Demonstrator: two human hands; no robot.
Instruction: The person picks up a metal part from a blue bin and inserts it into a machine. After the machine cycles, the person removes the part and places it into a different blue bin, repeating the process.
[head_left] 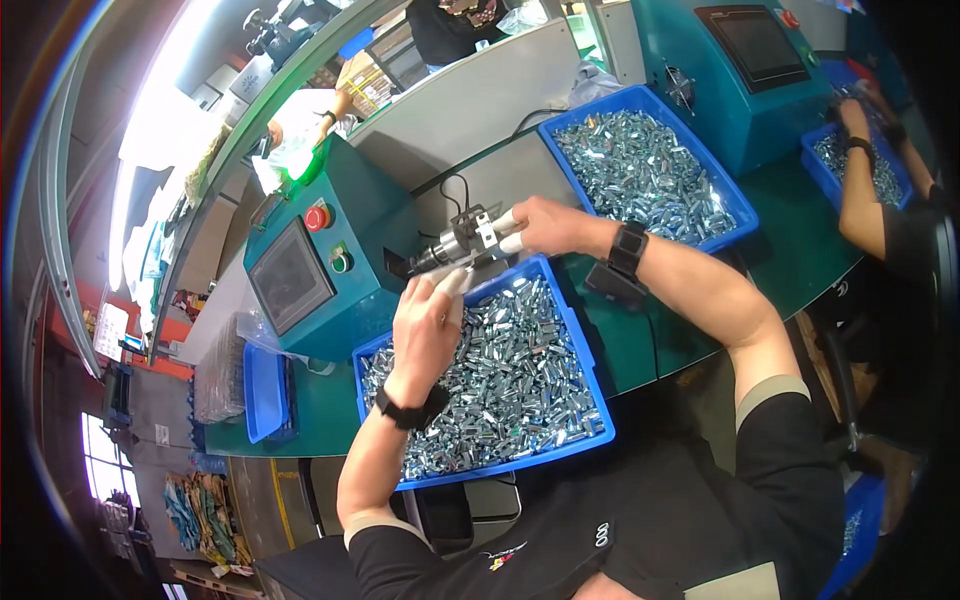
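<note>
My left hand (428, 325), white covers on its fingertips, is closed in a pinch just below a metal spindle (440, 250) on a teal machine (350, 225). What those fingers hold is too small to make out. From the right, my right hand (550, 225) reaches the silver fixture (485, 230) at the spindle's end. Its covered thumb and finger close in there, and whatever lies between them cannot be told. Under my left hand stands a blue bin (590, 375) full of small shiny metal pieces (500, 380).
A second blue bin (735, 195) of metal pieces stands behind my right hand. Farther right is another teal machine (715, 85), where a person's arm (862, 190) reaches into a blue bin. Empty blue trays (265, 395) sit at the left. A grey panel (460, 100) rises behind the bench.
</note>
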